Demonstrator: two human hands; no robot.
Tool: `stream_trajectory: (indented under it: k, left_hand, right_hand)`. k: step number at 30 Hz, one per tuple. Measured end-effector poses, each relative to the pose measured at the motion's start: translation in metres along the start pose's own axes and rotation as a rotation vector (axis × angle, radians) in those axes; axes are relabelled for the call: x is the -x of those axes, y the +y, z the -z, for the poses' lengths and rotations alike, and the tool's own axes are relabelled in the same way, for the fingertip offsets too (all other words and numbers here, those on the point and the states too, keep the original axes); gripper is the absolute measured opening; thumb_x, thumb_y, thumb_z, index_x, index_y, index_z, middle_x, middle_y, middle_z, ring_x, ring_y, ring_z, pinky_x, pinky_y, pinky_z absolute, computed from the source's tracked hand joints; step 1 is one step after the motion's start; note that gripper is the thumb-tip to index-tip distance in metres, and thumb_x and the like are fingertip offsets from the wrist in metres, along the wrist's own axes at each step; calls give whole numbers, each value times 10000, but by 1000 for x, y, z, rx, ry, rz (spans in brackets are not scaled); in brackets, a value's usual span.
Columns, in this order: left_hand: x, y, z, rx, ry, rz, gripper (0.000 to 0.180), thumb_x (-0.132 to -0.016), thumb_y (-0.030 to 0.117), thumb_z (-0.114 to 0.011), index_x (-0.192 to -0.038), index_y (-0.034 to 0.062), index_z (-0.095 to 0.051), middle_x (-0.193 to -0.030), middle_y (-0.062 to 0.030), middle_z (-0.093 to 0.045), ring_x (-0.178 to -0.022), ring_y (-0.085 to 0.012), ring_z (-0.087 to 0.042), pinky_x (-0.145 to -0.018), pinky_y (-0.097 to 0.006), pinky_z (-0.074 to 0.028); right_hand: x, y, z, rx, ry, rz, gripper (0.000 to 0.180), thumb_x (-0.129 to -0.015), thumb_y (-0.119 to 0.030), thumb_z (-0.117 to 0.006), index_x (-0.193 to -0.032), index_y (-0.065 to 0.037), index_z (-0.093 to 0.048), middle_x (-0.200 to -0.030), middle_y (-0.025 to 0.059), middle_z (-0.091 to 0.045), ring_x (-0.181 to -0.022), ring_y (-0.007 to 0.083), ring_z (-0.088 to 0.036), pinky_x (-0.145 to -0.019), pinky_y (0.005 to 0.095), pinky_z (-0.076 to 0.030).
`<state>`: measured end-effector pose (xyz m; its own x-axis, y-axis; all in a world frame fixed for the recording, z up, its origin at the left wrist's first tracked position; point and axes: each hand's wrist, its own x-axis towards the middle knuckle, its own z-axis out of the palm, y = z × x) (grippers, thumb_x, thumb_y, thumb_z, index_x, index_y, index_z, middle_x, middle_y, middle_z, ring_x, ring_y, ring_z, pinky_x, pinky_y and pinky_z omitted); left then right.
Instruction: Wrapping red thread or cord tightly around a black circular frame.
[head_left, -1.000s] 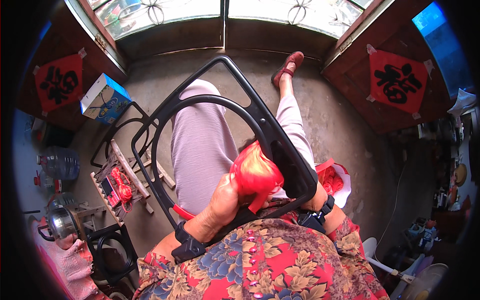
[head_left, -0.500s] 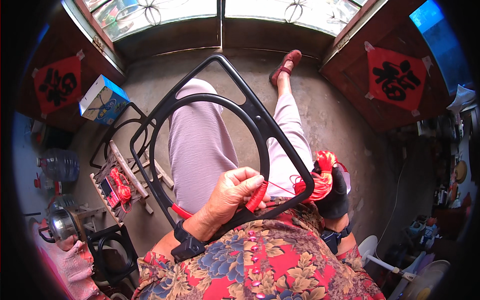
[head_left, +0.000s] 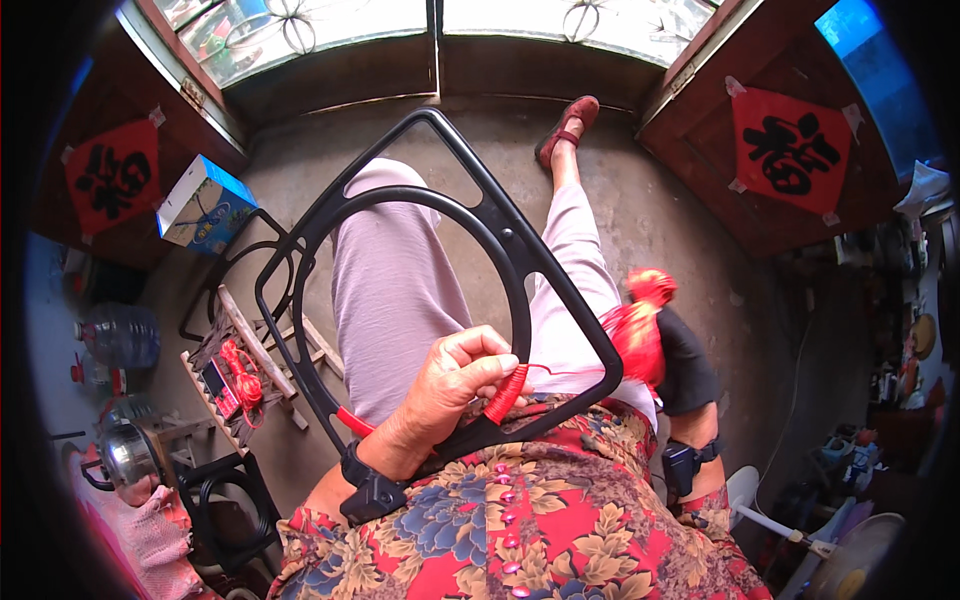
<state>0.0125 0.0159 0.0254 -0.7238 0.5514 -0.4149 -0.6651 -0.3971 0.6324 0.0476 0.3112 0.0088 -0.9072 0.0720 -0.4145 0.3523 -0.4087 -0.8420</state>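
A black frame (head_left: 510, 236), a round ring inside a rounded square, rests across my lap. Tight turns of red cord (head_left: 506, 396) cover a short stretch of its ring. My left hand (head_left: 450, 385) pinches the ring at those turns, thumb and fingertips closed. From there a thin strand runs right to a hank of red cord (head_left: 636, 335). My right hand (head_left: 688, 365), in a black glove, holds this hank just outside the frame's right corner; both are smeared by motion and the fingers are hard to make out. Another red-wrapped stretch (head_left: 355, 421) shows near my left wrist.
On the left, a small wooden stool (head_left: 255, 340) carries a red cord bundle (head_left: 240, 372) and a small red device (head_left: 218, 388). Behind it are another black frame (head_left: 265, 250) and a blue-white box (head_left: 208, 208). A metal pot (head_left: 128, 452) stands lower left, a white fan (head_left: 790, 530) lower right.
My right hand has moved slightly right and down with the cord hank, which now hangs blurred and stretched. My left hand keeps its pinch on the wrapped ring.
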Motion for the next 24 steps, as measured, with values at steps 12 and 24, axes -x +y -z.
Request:
stream_trajectory:
  k: [12, 24]
  left_hand:
    - [5, -8, -9, -70, -40, -256, 221, -900, 134, -576, -1050, -29, -585, -886, -71, -649, -762, -99, -612, -651, -225, -497]
    - [-2, -21, 13, -75, 24, -134, 428, -967, 351, -413, -1070, -39, -554, -907, -147, -655, -788, -224, -661, -710, -342, -550]
  right_hand:
    - [-29, -11, -121, 299, -562, 7, 492, -807, -217, -681, -1208, 7, -504, -1114, 39, -578, -991, 126, -547, -871, 246, -442]
    - [-13, 24, -98, 189, -480, 221, 476, -906, -69, -516, -1355, -9, -373, -1291, 88, -513, -1126, 173, -528, -984, 292, -411]
